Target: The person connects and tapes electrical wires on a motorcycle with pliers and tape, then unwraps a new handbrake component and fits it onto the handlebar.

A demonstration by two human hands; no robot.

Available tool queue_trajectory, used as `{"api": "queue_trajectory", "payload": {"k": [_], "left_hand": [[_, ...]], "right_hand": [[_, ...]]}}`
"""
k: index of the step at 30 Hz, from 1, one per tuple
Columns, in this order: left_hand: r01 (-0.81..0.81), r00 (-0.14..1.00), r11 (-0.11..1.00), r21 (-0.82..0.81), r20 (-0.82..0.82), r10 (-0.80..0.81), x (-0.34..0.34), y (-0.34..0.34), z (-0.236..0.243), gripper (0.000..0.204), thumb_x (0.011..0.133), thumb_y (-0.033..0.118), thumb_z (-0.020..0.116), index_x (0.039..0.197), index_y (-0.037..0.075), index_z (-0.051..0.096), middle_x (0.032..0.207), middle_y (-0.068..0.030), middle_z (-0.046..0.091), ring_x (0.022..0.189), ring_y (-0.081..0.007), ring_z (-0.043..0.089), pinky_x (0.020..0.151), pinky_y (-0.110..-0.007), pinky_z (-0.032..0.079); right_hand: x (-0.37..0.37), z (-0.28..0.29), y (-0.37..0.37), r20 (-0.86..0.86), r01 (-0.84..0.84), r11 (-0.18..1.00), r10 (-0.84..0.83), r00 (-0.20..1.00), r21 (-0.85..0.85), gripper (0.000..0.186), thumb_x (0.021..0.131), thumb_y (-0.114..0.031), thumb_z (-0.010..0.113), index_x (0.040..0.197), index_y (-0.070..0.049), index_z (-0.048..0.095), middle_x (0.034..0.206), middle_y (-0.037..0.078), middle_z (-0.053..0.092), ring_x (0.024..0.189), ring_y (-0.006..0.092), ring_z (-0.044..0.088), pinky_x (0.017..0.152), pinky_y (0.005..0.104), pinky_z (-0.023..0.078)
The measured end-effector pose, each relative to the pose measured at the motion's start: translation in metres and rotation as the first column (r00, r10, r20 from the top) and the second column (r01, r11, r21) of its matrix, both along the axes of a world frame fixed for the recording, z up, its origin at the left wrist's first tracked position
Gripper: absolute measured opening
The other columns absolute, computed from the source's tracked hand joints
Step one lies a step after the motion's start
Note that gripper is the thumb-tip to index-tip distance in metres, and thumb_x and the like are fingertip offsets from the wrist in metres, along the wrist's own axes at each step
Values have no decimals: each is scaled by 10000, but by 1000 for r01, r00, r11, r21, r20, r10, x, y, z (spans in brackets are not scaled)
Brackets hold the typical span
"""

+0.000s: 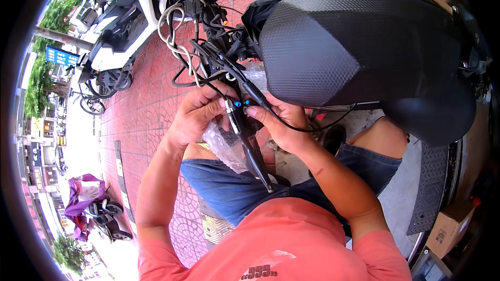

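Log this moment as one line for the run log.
left hand: pinching blue-tipped connector | right hand: holding black cable | black lever between hands | plastic wrap beneath | scooter seat above

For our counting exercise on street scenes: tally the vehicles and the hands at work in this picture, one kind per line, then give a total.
Scooter with black seat being worked on: 1
Parked white scooter: 1
Parked scooter under purple cover: 1
Left hand: 1
Right hand: 1
Total: 5
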State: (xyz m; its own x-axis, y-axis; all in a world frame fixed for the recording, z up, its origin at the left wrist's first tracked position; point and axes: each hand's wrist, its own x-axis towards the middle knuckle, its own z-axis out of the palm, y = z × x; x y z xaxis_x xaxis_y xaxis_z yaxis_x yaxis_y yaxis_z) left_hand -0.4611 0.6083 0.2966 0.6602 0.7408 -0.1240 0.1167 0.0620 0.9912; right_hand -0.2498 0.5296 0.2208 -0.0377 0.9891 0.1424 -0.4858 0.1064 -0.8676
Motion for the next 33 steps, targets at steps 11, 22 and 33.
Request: {"api": "queue_trajectory", "payload": {"k": [11,22,33], "left_hand": [[-51,999,999,-17,-20,50,-3,1,-4,353,1106,274,635,1237,-54,649,948,-80,724,659,-122,694,564,-221,551],[33,996,999,24,-87,-30,-2,7,4,289,1117,200,613,1244,-57,651,929,-59,704,656,-122,666,605,-234,515],[-39,999,988,-151,7,40,-6,7,0,334,1065,240,678,1222,-54,683,996,-116,746,612,-180,706,559,-267,536]], "right_hand": [[-4,-18,6,-179,-8,993,29,983,118,307,987,90,719,1283,21,676,1221,57,703,1141,135,667,1025,297,544],[-7,-24,4,-140,6,1000,-2,990,29,236,989,39,749,1220,-2,723,1137,20,731,1061,102,670,961,289,551],[-11,-35,9,-222,23,998,-8,975,64,246,982,74,736,1215,-3,731,1148,50,751,1077,137,697,957,319,576]]}}
